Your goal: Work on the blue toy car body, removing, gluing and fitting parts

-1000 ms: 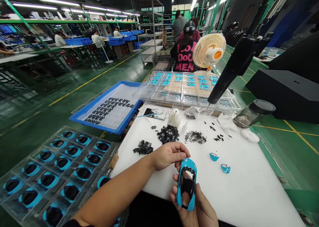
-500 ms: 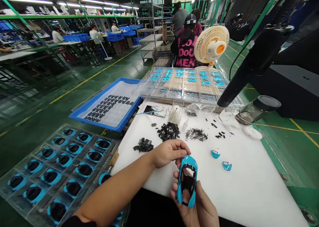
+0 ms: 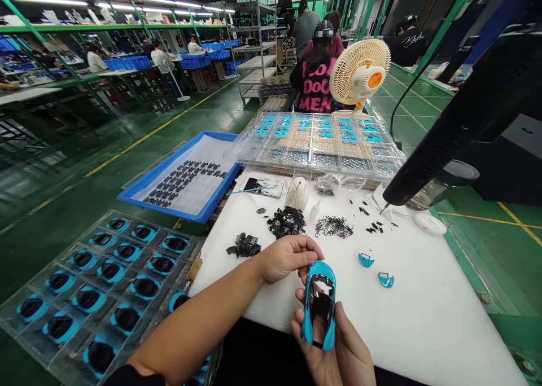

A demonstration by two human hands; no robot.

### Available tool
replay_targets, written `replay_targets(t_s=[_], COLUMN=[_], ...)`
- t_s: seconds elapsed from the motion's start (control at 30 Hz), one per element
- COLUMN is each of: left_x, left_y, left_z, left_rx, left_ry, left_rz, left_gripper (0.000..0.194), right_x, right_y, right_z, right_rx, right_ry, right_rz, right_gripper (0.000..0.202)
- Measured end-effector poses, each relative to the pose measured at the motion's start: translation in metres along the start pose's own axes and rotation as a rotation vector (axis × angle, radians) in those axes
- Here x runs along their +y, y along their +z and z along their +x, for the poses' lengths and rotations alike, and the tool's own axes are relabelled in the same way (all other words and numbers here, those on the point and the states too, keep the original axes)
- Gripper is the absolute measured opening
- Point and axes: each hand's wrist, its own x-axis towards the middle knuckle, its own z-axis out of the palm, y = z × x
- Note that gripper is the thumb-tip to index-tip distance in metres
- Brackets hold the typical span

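Note:
A glossy blue toy car body with open window frames is held upright over the white work surface. My right hand cradles it from below, fingers on its left side and thumb on its right. My left hand reaches across to the car's top end, its thumb and forefinger pinched at the upper left edge; whether a small part is between those fingertips is hidden. Right of the car lie two small blue parts. Beyond my hands are piles of black pieces and tiny black bits.
Blue car bodies fill a clear tray at left. A blue tray holds black parts. A large clear tray, a fan and a seated person are ahead. A black tool hangs at right.
The car body has tilted slightly in my right hand. The black tool at the right appears shifted to the right and lower. My left hand has barely moved.

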Motion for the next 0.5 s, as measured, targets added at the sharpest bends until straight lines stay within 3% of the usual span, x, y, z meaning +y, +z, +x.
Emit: replay_targets(t_s=[0.3, 0.5], left_x=[-0.001, -0.003], left_y=[0.000, 0.001], left_z=[0.001, 0.000], left_rx=[0.013, 0.007], left_ry=[-0.008, -0.016], left_rz=[0.029, 0.063], left_gripper=[0.036, 0.033], right_x=[-0.001, -0.007], right_y=[0.007, 0.028], right_z=[-0.004, -0.011], right_rx=[0.069, 0.056], right_ry=[0.026, 0.065], right_rz=[0.057, 0.112], right_gripper=[0.042, 0.041])
